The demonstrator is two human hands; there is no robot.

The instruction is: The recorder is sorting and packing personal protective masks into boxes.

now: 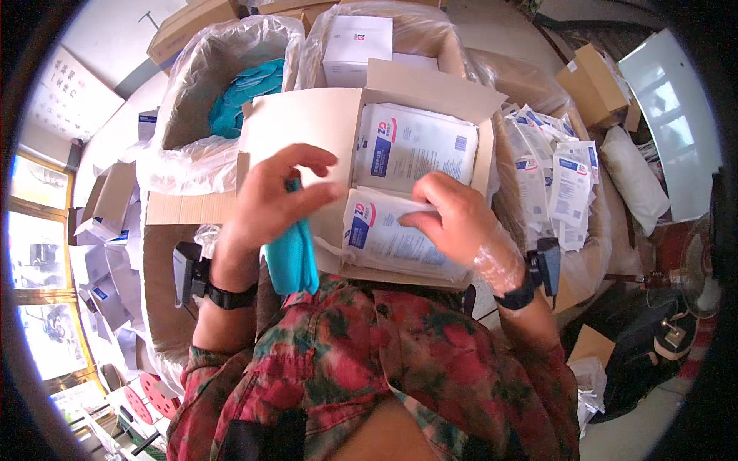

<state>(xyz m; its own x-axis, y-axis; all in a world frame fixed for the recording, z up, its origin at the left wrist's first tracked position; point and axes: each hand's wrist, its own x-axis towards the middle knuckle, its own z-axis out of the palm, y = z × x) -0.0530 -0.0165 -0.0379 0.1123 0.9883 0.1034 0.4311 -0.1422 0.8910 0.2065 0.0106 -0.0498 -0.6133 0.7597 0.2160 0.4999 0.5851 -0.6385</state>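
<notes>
An open cardboard box [301, 115] stands in front of me with its flaps folded out. In it lie two stacks of flat white packets with blue and red print, a far packet [419, 146] and a near packet [384, 234]. My right hand [453, 215] is over the near stack, thumb and forefinger pinched at the upper edge of its top packet. Over the box's left side, my left hand [288, 196] has its thumb and forefinger apart. A folded teal cloth-like bundle [290, 261] hangs from its palm; the fingers behind it are hidden.
Behind the box, a plastic-lined carton [184, 100] holds teal pieces [246, 92], and another holds white boxes [357, 46]. Loose white packets [569, 180] fill a lined carton at right. Small cartons [108, 207] pile up at left. A fan [696, 269] stands at far right.
</notes>
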